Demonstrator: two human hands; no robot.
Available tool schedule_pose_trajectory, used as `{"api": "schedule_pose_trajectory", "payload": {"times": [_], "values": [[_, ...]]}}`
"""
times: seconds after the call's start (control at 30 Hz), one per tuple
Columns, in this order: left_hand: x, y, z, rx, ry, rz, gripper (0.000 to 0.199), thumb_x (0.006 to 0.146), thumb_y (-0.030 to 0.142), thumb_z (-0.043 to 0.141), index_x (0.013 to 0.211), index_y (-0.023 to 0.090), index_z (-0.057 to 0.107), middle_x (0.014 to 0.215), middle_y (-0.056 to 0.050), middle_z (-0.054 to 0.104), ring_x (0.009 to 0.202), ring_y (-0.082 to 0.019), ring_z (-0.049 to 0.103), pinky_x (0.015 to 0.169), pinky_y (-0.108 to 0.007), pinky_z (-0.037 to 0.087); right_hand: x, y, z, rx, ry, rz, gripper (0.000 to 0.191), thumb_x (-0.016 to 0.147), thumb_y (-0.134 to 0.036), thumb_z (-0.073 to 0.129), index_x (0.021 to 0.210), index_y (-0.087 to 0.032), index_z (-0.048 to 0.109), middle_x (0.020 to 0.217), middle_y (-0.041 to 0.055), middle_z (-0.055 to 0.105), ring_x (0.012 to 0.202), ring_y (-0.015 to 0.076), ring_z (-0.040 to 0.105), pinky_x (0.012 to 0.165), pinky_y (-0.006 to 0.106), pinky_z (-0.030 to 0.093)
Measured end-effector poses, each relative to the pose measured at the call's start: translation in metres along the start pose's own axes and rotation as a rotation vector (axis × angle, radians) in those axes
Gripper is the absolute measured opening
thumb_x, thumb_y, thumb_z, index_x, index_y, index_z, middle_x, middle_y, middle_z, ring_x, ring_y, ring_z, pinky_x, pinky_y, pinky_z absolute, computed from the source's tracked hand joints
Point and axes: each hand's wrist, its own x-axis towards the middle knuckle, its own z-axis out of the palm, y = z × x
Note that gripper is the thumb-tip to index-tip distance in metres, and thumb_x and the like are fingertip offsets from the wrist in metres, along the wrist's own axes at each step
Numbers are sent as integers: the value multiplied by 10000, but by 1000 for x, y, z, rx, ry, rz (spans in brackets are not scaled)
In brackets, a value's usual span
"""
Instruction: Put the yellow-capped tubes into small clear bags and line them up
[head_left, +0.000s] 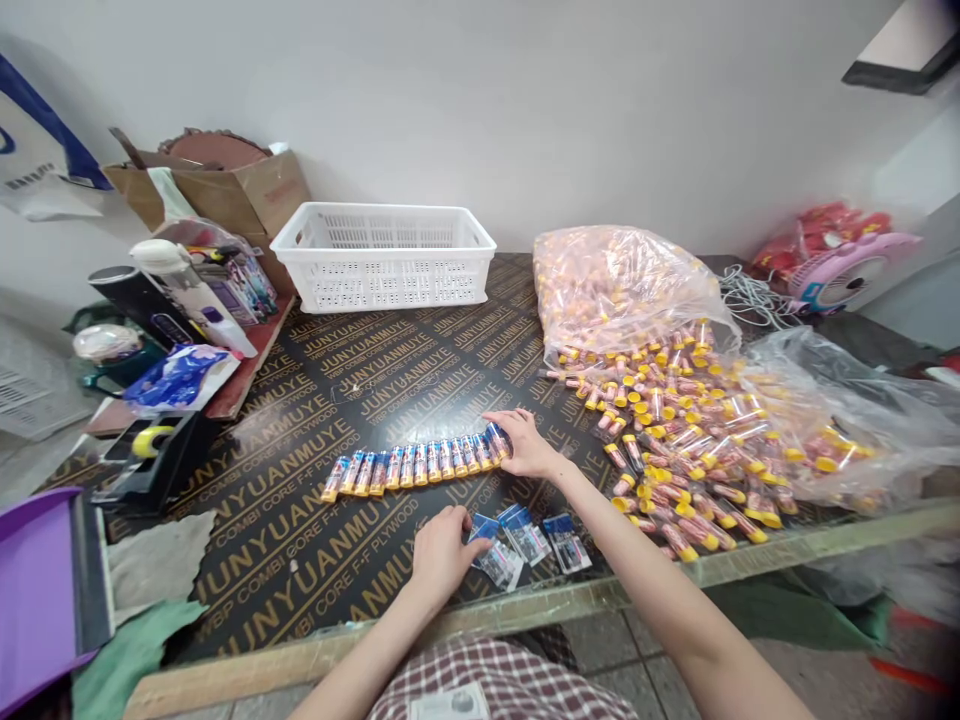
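1. The row of tubes (417, 464) lay side by side on the counter (315, 470), mid-front.
2. The right hand (525, 445) rested at the row's right end, fingers (501, 420) spread narrowly over the last tube.
3. The left hand (441, 552) touched small packets (525, 537) near the front edge, fingers curled on one.
4. A loose tube pile (675, 440) spilled from a plastic bag (615, 285); a white basket (384, 255) stood behind.
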Motion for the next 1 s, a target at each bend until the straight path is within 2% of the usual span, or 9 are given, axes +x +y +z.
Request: {"api": "schedule_pose_trajectory", "payload": {"times": [0.13, 0.27, 0.33, 0.43, 0.57, 0.7, 0.83, 0.9, 1.0], "values": [[-1, 0, 2, 59, -53, -11, 285, 708, 471, 662, 773, 203, 590, 797, -35, 642, 744, -202, 591, 619, -261, 321, -4, 0, 1, -25, -37, 40, 794, 544, -146, 559, 1321, -206, 406, 1315, 94, 515, 1236, 283, 414, 1056, 463, 170], [-1, -1, 2, 17, -46, 7, 137, 753, 337, 640, 752, 204, 607, 794, -28, 664, 773, -196, 597, 644, -258, 328, -15, 12, -20, -56, -2, 149, 821, 616, -165, 535, 1397, -196, 281, 1429, 95, 371, 1300, 258, 324, 1042, 418, 223], [-1, -1, 0, 8, -28, 6, 101, 779, 299, 607, 752, 205, 631, 796, -34, 678, 786, -203, 601, 665, -267, 337, -27, 23, -33, -84, 9, 231, 736, 641, -137, 497, 1360, -178, 347, 1385, 120, 414, 1253, 271, 364, 993, 431, 272], [0, 0, -4, 12, -43, 5, 138, 814, 279, 558, 755, 215, 665, 825, -49, 699, 820, -215, 613, 697, -278, 350, -51, 38, -45, -120, -53, 310, 506, 595, -77, 495, 1079, -183, 600, 1143, 116, 588, 1074, 291, 477, 884, 432, 330], [1, 0, -5, -8, -60, 3, 146, 830, 235, 529, 893, 237, 661, 902, -60, 707, 866, -220, 624, 721, -282, 356, -80, 43, -43, -141, -97, 359, 255, 554, -57, 530, 752, -178, 636, 847, 84, 623, 880, 255, 503, 809, 391, 350], [0, -1, -2, 5, -4, 25, 142, 799, 206, 560, 935, 226, 594, 813, -39, 676, 788, -210, 612, 692, -280, 358, -90, 27, -36, -93, -14, 381, 151, 613, -93, 534, 724, -174, 598, 769, 59, 589, 800, 219, 514, 760, 348, 400], [-2, -2, 0, -95, 97, 99, 83, 729, 121, 573, 721, 200, 552, 792, -23, 621, 801, -180, 571, 694, -261, 366, -90, -7, -28, 39, 99, 392, 312, 779, -180, 467, 1081, -187, 545, 772, 5, 582, 659, 151, 543, 646, 283, 462], [-1, -2, 0, -292, 139, 67, 93, 714, 113, 565, 683, 192, 528, 735, -5, 605, 732, -154, 564, 675, -251, 382, -90, -28, -22, 203, 176, 377, 354, 835, -224, 457, 1187, -215, 491, 788, -6, 592, 629, 139, 552, 622, 277, 481], [4, -3, -4, -759, 142, -81, 76, 716, 197, 606, 741, 183, 535, 608, 27, 586, 589, -127, 556, 617, -245, 426, -89, -55, -8, 448, 328, 366, 248, 844, -287, 528, 1078, -217, 570, 890, 35, 616, 715, 161, 593, 647, 294, 508]]}}
